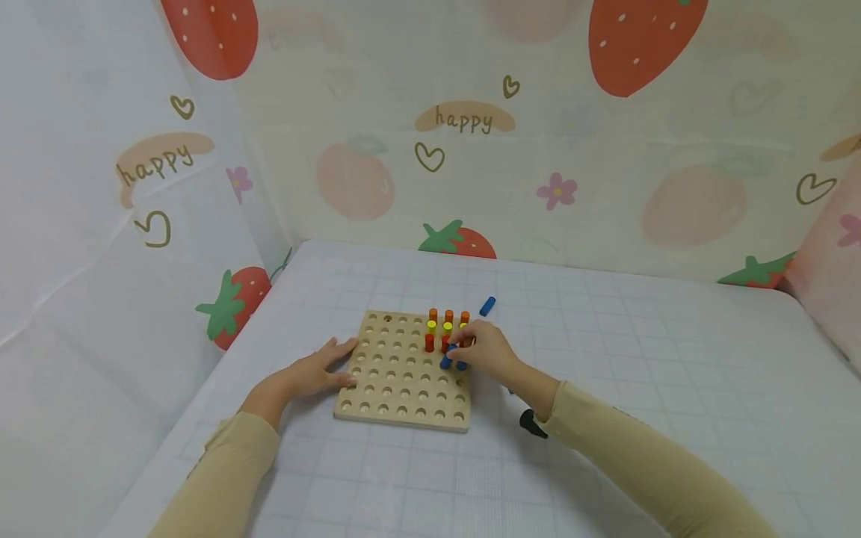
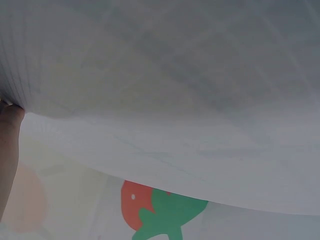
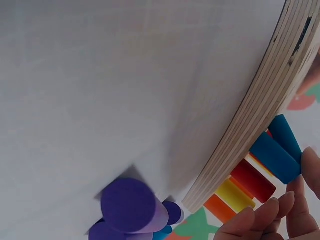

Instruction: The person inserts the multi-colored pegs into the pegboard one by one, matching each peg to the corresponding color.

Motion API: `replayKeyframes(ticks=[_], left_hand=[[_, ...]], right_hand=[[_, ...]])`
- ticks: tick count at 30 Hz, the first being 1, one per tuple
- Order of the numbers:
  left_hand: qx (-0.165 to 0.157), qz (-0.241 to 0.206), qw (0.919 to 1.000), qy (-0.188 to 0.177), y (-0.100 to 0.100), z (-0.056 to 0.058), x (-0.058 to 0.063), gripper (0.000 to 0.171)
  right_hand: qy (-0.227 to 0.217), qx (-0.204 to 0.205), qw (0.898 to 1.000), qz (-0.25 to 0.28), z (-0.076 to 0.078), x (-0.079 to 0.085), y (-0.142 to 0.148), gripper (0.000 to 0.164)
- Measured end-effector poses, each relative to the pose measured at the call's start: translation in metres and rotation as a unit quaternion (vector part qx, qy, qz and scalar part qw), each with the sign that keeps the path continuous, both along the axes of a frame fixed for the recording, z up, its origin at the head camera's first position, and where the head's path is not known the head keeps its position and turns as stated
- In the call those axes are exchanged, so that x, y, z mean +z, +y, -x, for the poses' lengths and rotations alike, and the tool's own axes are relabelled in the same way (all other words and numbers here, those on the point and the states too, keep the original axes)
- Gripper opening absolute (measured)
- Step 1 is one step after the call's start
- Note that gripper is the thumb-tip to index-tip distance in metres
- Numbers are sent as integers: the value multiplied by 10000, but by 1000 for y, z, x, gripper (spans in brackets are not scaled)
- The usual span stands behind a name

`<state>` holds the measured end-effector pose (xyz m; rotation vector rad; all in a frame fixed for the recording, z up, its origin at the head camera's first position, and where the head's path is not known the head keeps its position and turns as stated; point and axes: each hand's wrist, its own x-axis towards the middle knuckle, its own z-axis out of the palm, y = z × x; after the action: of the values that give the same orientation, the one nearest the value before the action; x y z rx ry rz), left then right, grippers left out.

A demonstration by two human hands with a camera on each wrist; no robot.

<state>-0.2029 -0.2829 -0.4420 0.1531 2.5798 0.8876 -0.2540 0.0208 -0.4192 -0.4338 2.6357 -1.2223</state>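
My right hand [image 1: 489, 351] pinches a blue peg [image 3: 286, 132] between thumb and fingertips. The peg leans at the right part of a wooden peg board [image 1: 386, 381], its lower end right at a hole. Beside it another blue peg [image 3: 275, 159] stands in the board. Behind these stand rows of red pegs [image 1: 429, 343], yellow pegs [image 1: 431, 327] and orange pegs [image 1: 433, 314], partly hidden by the hand. With fingers and thumb spread, my left hand [image 1: 312, 373] rests along the board's left edge. The left wrist view shows mostly cloth and a sliver of hand [image 2: 9, 135].
A loose blue peg [image 1: 487, 306] lies past the board's far right corner. Purple pegs [image 3: 128, 206] stand on the white checked tablecloth [image 1: 605, 359] right of the board, largely hidden by the right arm in the head view. A patterned curtain [image 1: 538, 149] encloses the table.
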Motion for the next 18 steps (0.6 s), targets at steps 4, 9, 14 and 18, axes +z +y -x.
replayKeyframes(ticks=[4,9,14,18], left_hand=[[-14,-1,10000,13,0,-1,0,85],[8,-37,10000,7,0,-1,1,85],[15,0,10000,-22,0,-1,0,87],[3,26,10000,-23,0,0,-1,87]], right_hand=[[3,21,10000,-9,0,-1,-1,16],[30,46,10000,24,-1,0,-2,15],[-17,68,10000,18,-1,1,-3,15],[-154,68,9999,-22,-1,0,-4,18]])
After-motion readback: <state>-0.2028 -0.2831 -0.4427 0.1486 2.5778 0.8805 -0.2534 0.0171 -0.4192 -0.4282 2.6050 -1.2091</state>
